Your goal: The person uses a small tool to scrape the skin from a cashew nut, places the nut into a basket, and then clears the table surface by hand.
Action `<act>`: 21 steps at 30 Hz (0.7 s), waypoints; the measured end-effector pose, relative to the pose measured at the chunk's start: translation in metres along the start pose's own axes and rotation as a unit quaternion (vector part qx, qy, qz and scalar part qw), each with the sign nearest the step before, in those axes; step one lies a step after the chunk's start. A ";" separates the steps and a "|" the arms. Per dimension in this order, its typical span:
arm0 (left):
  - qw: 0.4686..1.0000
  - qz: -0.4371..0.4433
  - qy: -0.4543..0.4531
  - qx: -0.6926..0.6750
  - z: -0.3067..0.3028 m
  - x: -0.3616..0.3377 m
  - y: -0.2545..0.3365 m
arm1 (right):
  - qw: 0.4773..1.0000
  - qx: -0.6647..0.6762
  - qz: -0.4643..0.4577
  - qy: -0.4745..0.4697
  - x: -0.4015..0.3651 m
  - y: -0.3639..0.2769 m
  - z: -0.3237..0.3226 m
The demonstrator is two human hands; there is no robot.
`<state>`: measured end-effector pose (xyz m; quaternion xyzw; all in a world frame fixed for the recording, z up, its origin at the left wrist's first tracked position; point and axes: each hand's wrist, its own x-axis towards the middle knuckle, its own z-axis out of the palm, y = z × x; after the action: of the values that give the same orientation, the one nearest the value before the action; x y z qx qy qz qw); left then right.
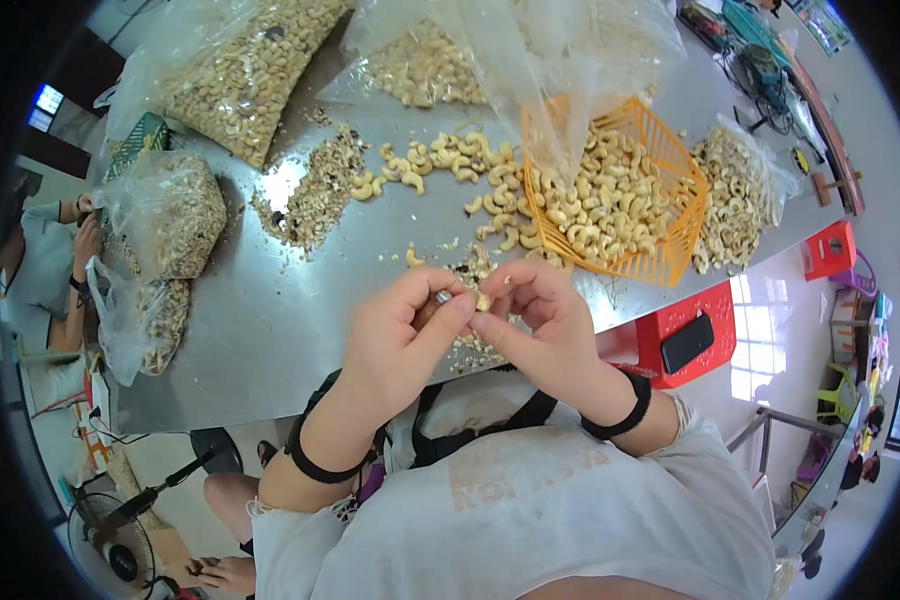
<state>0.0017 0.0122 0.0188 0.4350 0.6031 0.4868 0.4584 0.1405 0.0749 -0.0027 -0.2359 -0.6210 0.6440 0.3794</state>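
Note:
My left hand (395, 325) is closed around a small tool with a brown handle and a metal collar (442, 297); its working end is hidden by the fingers. Opposite it, my right hand (545, 315) pinches a pale cashew nut (483, 301) between thumb and fingertips, and the tips of both hands meet at the nut. Below the hands lie nut crumbs and skin flakes (475, 350) on the metal table (300, 350). A single cashew (414, 258) rests just beyond my left hand.
An orange basket (695, 190) full of cashews stands ahead right, with loose cashews (460, 160) beside it. Bags of nuts (240, 80) line the back and left. A phone (688, 343) lies on a red stool (725, 310). Another person's hands (86, 235) are at the left edge.

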 end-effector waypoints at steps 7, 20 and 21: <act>0.998 0.038 0.020 -0.036 -0.004 -0.003 0.004 | 0.979 0.157 0.126 -0.041 0.006 -0.012 0.002; 0.996 0.046 -0.060 -0.036 -0.007 0.001 0.020 | 0.988 0.121 0.097 -0.010 0.018 -0.019 -0.006; 0.996 0.057 -0.065 -0.017 -0.005 0.001 0.021 | 0.990 0.111 0.089 -0.009 0.019 -0.019 -0.006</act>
<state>-0.0021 0.0151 0.0403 0.4915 0.5375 0.4934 0.4755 0.1380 0.0923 0.0186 -0.2410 -0.5256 0.7421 0.3392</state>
